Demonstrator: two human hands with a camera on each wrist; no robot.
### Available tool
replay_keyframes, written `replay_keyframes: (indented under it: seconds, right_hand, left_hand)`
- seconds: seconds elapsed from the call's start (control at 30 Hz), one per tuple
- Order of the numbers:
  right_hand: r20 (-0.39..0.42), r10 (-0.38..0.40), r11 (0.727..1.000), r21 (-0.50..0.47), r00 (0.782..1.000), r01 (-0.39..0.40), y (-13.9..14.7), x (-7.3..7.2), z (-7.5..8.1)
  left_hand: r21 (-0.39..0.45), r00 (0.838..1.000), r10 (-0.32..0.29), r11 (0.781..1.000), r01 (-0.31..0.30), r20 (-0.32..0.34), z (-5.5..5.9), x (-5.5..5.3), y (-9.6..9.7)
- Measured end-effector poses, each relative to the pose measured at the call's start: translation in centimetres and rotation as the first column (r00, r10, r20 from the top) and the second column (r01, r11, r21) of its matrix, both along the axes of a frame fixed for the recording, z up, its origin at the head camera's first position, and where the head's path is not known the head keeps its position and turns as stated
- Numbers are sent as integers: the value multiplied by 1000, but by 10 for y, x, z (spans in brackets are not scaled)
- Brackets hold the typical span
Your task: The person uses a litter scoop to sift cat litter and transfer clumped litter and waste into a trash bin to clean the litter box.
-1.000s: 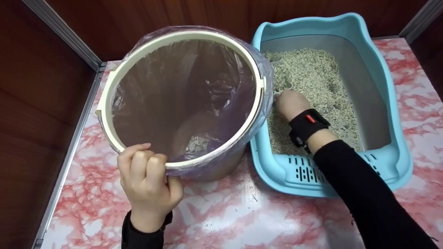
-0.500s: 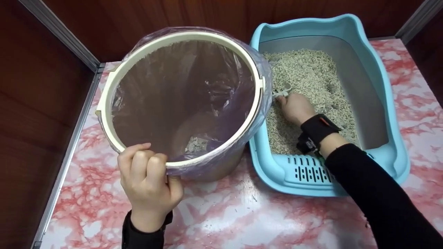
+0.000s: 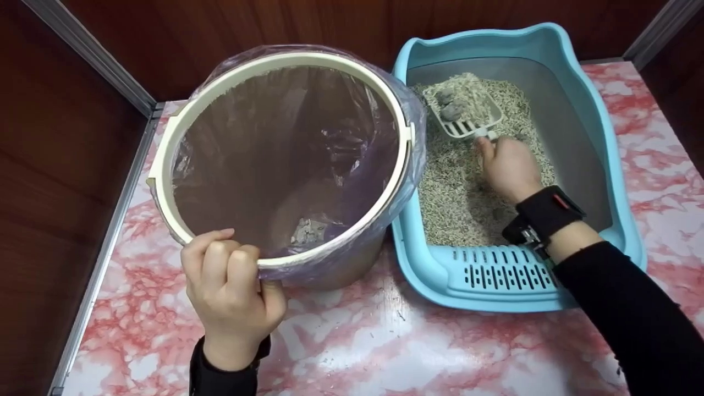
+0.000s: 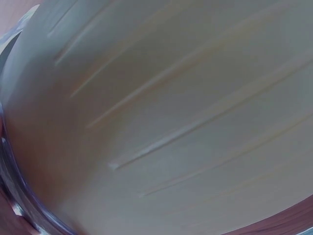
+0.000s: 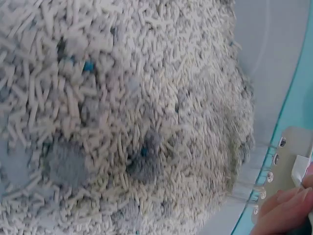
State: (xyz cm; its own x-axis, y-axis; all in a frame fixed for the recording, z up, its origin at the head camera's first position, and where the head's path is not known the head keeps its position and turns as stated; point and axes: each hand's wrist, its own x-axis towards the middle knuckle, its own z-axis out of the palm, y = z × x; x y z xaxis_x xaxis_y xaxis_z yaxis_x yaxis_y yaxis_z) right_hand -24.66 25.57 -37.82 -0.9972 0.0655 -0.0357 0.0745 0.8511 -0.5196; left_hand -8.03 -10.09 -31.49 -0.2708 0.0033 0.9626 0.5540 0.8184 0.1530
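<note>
My left hand (image 3: 234,297) grips the near rim of a round cream trash bin (image 3: 300,258) lined with a translucent purple bag (image 3: 415,159). In the left wrist view the bin's ribbed outer wall (image 4: 195,147) fills the picture. With my right hand (image 3: 511,168) I hold a white slotted litter scoop (image 3: 461,129) by its handle, over the back of a blue litter box (image 3: 602,132). Pale litter and grey clumps (image 3: 452,108) lie in the scoop. In the right wrist view, fingertips (image 5: 286,208) show beside part of the scoop (image 5: 292,147).
Pellet litter (image 3: 448,212) with more grey clumps (image 5: 66,164) spreads inside the box. A little pale litter (image 3: 309,231) sits at the bin's bottom. Bin and box stand close together on a red-and-white marbled surface (image 3: 341,335), with dark wooden panels (image 3: 352,25) behind.
The scoop, mostly buried or hidden before, has come up out of the litter with a load. My right hand has moved right and slightly back. My left hand stays on the rim.
</note>
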Motion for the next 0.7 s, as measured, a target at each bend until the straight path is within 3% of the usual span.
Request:
replay_keyframes:
  seconds: [0.27,0.5,0.7]
  right_hand:
    - [-90,-57,998,-16,994,56,3,2,1]
    - [-185,-130,990,23,974,137,6,4,0]
    - [-193,-176,982,28,965,185,12,3,2]
  left_hand:
    - [15,1000,9,1000,-9,-11,0,1,-2]
    - [9,1000,9,1000,-9,-21,1,0,-1]
    - [9,1000,10,1000,-10,-23,2,0,1]
